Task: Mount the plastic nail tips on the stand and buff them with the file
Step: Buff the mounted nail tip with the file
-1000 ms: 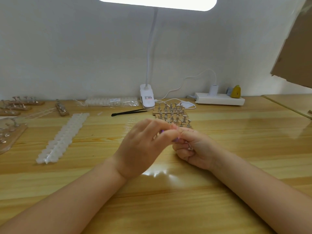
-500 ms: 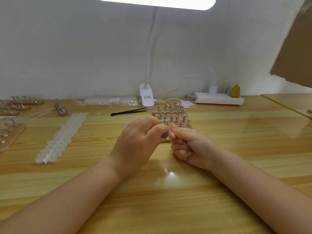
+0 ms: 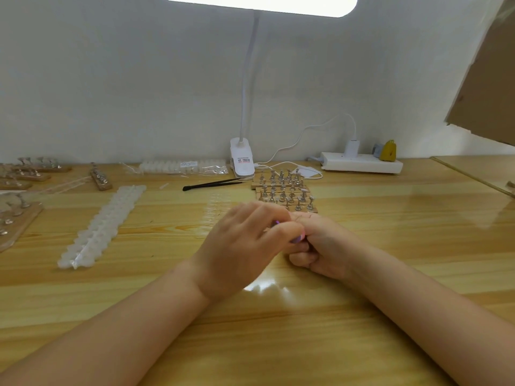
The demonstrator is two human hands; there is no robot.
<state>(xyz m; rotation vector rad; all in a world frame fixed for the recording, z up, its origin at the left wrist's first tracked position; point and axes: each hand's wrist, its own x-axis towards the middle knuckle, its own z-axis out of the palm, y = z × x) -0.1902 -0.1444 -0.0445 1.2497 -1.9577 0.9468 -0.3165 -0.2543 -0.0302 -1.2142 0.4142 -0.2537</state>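
Hands meet at the middle of the glossy yellow pine table (image 3: 390, 246), seen from the head camera. The left hand (image 3: 239, 254) has its fingers curled toward the right, with a small purple file (image 3: 297, 238) pinched at the fingertips; only a sliver of purple shows. The right hand (image 3: 320, 246) is closed into a loose fist touching the left fingertips; whether it holds a nail tip or a stand I cannot tell, since the fingers hide it.

Just behind the hands stands a cluster of wooden stand strips with small metal pegs (image 3: 284, 190). Left of that cluster lies a pair of black tweezers (image 3: 214, 184). A long strip of translucent white plastic nail tips (image 3: 103, 227) runs diagonally on the left side of the table, well apart from the hands, and a clear bag of more white tips (image 3: 184, 165) lies against the wall. More wooden peg stands (image 3: 19, 218) sit at the far left edge. A white clip lamp (image 3: 242, 160) rises behind the cluster, its lit head at the top of the view, and a white power strip (image 3: 362, 164) lies to the right by the wall.
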